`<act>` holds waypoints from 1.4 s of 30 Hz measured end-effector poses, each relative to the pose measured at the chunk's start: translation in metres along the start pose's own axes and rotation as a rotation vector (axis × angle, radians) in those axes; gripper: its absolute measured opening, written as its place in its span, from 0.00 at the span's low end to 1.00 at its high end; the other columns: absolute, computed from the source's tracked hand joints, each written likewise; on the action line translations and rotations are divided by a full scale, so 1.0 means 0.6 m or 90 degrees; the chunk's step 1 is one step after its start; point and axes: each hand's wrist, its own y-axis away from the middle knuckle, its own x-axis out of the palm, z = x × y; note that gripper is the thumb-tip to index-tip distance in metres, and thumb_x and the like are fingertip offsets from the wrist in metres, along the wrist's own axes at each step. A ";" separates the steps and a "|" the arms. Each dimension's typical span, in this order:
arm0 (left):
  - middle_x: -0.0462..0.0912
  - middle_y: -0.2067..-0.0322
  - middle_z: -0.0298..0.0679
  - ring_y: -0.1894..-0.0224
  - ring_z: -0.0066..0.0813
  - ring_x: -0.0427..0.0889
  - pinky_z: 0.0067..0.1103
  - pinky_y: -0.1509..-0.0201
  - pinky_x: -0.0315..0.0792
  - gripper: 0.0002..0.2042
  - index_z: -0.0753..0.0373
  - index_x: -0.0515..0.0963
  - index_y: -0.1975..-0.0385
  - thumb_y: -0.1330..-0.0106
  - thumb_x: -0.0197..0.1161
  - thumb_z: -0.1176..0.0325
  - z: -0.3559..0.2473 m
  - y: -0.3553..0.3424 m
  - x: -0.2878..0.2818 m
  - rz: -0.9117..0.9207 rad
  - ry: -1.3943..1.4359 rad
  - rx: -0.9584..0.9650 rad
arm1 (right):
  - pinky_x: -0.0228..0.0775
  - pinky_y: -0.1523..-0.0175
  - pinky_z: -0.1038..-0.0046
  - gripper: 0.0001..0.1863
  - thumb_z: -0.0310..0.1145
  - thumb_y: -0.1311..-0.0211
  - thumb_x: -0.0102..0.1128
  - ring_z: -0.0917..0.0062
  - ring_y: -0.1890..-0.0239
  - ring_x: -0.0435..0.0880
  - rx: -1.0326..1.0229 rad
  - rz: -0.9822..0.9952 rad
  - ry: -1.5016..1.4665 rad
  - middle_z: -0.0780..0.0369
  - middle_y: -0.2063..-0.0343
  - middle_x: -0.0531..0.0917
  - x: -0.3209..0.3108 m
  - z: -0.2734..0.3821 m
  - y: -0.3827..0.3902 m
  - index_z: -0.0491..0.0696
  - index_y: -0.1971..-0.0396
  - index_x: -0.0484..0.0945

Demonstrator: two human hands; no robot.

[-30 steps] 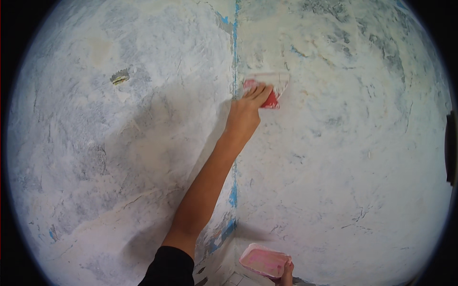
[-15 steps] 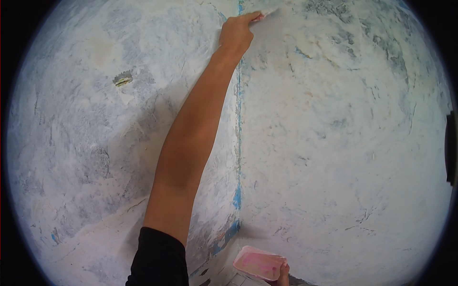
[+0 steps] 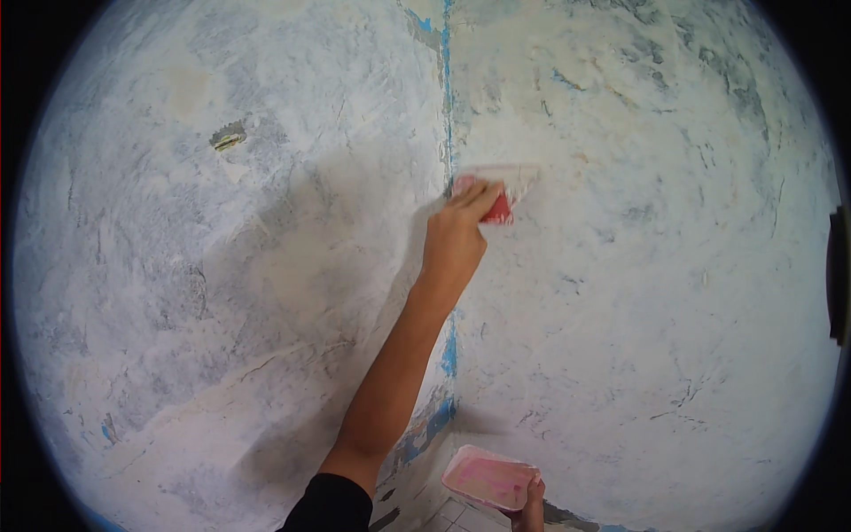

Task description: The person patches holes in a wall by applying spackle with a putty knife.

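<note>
My left hand (image 3: 463, 217) is raised to the wall corner, its fingers closed around the red handle of a wide putty knife (image 3: 498, 209). The blade lies against the right-hand wall (image 3: 638, 293), just beside the corner line, and is slightly blurred. Low in the view, my right hand (image 3: 532, 504) grips the right end of a shallow pink tray (image 3: 489, 480). Whitish and pink smears coat the inside of the tray. My thumb shows over its rim; the other fingers are mostly hidden.
Two patchy white-grey walls meet at a corner with blue strips (image 3: 450, 355) showing along it. In the left wall (image 3: 133, 293) is a small hole (image 3: 229, 139) with yellowish bits inside. Pale floor tiles (image 3: 456, 514) show below the tray. A dark object (image 3: 836, 275) stands at the right rim.
My left hand has come down along the corner with the putty knife, from near the top to mid-height. The tray in my right hand has shifted slightly right and up.
</note>
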 end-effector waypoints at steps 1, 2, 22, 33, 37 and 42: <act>0.85 0.51 0.52 0.47 0.47 0.85 0.29 0.42 0.78 0.29 0.63 0.83 0.46 0.46 0.48 0.93 -0.009 0.008 -0.008 0.002 0.001 0.000 | 0.70 0.37 0.36 0.55 0.69 0.34 0.55 0.52 0.23 0.51 0.001 -0.002 -0.002 0.54 0.23 0.47 -0.002 -0.004 0.001 0.52 0.22 0.40; 0.86 0.51 0.52 0.47 0.46 0.86 0.27 0.42 0.78 0.29 0.63 0.83 0.47 0.47 0.48 0.93 -0.015 0.013 -0.019 0.049 0.054 -0.057 | 0.69 0.37 0.36 0.55 0.69 0.35 0.55 0.52 0.23 0.51 -0.004 0.008 0.000 0.55 0.23 0.47 -0.004 -0.010 0.003 0.52 0.22 0.39; 0.77 0.40 0.56 0.38 0.50 0.77 0.33 0.35 0.76 0.29 0.65 0.76 0.39 0.43 0.53 0.91 -0.084 0.096 0.022 0.110 0.074 -0.022 | 0.70 0.37 0.39 0.56 0.66 0.34 0.58 0.52 0.23 0.52 0.038 -0.034 0.020 0.50 0.24 0.48 0.015 -0.002 0.045 0.50 0.22 0.38; 0.87 0.56 0.52 0.52 0.48 0.87 0.26 0.47 0.78 0.23 0.61 0.84 0.47 0.40 0.52 0.85 0.011 -0.313 -0.021 -0.207 0.060 0.093 | 0.70 0.39 0.38 0.55 0.64 0.33 0.59 0.54 0.22 0.51 0.001 -0.022 0.010 0.56 0.23 0.49 0.013 -0.047 0.067 0.55 0.21 0.36; 0.86 0.55 0.53 0.53 0.51 0.86 0.33 0.46 0.79 0.22 0.61 0.85 0.51 0.44 0.57 0.84 0.016 -0.406 -0.010 -0.149 0.035 0.033 | 0.70 0.39 0.38 0.56 0.64 0.34 0.60 0.54 0.22 0.51 0.078 -0.027 0.004 0.56 0.23 0.49 0.037 0.013 0.099 0.54 0.21 0.35; 0.85 0.52 0.51 0.48 0.50 0.84 0.33 0.43 0.78 0.23 0.61 0.85 0.50 0.44 0.57 0.86 0.030 -0.350 0.046 -0.150 0.012 0.099 | 0.70 0.39 0.37 0.57 0.65 0.34 0.59 0.53 0.23 0.51 0.050 -0.056 -0.023 0.55 0.23 0.48 0.001 0.006 0.090 0.53 0.21 0.35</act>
